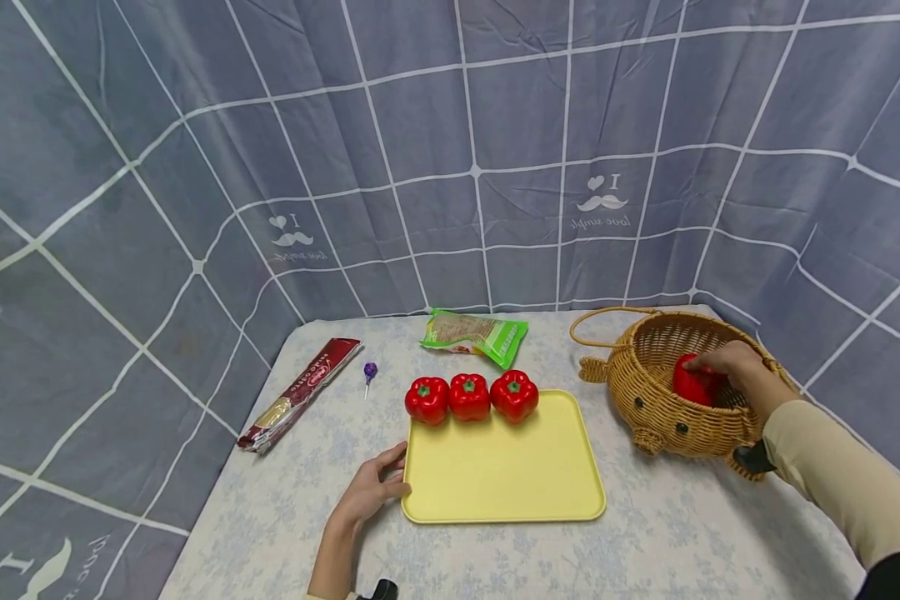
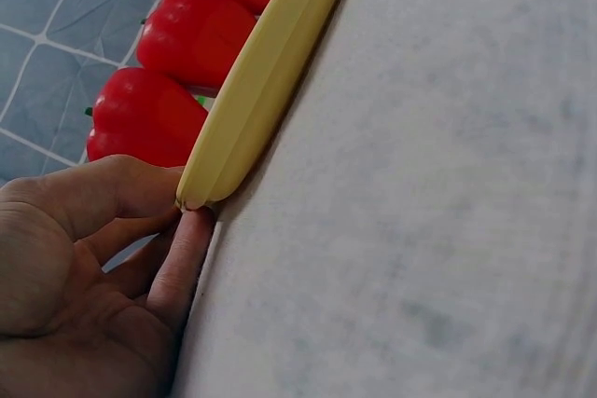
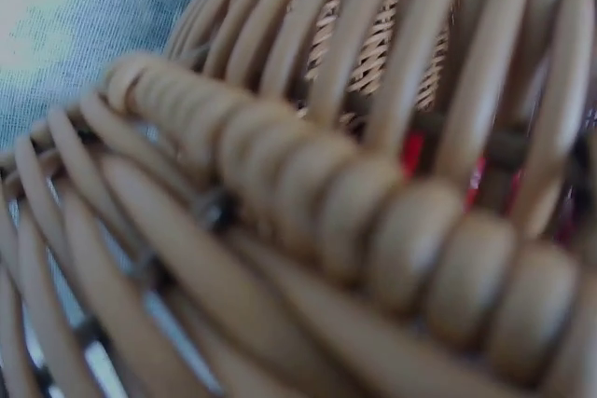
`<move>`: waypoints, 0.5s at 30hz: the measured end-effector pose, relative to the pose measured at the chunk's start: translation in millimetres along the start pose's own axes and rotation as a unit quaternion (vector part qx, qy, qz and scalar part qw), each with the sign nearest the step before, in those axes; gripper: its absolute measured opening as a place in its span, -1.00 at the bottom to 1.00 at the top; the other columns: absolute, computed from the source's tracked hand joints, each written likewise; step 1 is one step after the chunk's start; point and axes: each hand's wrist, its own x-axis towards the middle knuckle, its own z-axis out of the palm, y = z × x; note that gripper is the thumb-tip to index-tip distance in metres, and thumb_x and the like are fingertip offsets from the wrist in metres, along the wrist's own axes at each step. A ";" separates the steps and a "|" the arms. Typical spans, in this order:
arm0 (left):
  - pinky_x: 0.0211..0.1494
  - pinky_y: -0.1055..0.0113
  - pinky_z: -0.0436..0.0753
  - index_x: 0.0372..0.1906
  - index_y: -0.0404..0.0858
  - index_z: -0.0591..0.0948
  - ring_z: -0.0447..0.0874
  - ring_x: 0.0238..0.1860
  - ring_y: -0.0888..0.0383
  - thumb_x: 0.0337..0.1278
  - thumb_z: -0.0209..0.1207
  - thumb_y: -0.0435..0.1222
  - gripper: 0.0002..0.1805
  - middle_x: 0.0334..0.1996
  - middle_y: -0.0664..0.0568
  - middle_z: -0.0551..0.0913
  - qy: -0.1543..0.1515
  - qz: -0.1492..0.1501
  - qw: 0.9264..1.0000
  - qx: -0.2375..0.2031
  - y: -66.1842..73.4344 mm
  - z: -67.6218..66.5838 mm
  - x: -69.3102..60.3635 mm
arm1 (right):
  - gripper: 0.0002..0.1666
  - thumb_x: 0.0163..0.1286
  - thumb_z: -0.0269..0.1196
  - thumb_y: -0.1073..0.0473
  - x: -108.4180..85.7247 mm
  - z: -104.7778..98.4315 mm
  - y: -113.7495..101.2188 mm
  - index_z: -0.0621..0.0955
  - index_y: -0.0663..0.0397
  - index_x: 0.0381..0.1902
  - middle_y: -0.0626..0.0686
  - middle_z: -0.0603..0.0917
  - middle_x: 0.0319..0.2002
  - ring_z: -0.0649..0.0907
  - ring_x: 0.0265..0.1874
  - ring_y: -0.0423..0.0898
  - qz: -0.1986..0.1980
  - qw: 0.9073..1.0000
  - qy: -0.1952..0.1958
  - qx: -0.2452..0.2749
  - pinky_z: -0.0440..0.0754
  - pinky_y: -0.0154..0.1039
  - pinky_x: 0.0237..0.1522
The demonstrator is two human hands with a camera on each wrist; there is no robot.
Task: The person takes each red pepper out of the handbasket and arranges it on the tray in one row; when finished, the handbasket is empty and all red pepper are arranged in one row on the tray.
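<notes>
My left hand (image 1: 367, 492) pinches the left edge of a yellow tray (image 1: 502, 479); the left wrist view shows the fingertips at the tray's rim (image 2: 252, 104). Three red bell peppers (image 1: 468, 397) stand in a row along the tray's far edge, stems upward. On the right, my right hand (image 1: 735, 367) reaches into a wicker basket (image 1: 645, 392) with an animal face and grips a red bell pepper (image 1: 693, 383) inside it. Woven wicker (image 3: 308, 184) fills the right wrist view, with bits of red behind the gaps and the hand hidden.
Behind the tray lies a green-and-clear food packet (image 1: 472, 332). To the left are a long dark-red packet (image 1: 300, 396) and a purple lollipop (image 1: 370, 371). The basket's loop handle (image 1: 592, 325) sticks out to the left. A grey-blue curtain (image 1: 450, 200) surrounds the table (image 1: 645, 533).
</notes>
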 end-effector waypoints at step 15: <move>0.19 0.36 0.61 0.42 -0.38 0.31 0.42 0.24 -0.04 -0.12 0.29 -0.54 -0.15 0.29 -0.26 0.44 0.013 -0.008 1.000 -0.010 2.8 1.6 -1.2 | -0.38 0.14 0.40 -0.12 -0.5 6.1 -14.6 0.43 0.37 -0.37 0.10 0.40 -0.43 0.39 -0.33 0.06 -0.047 0.997 0.054 0.028 0.40 -0.26 -0.43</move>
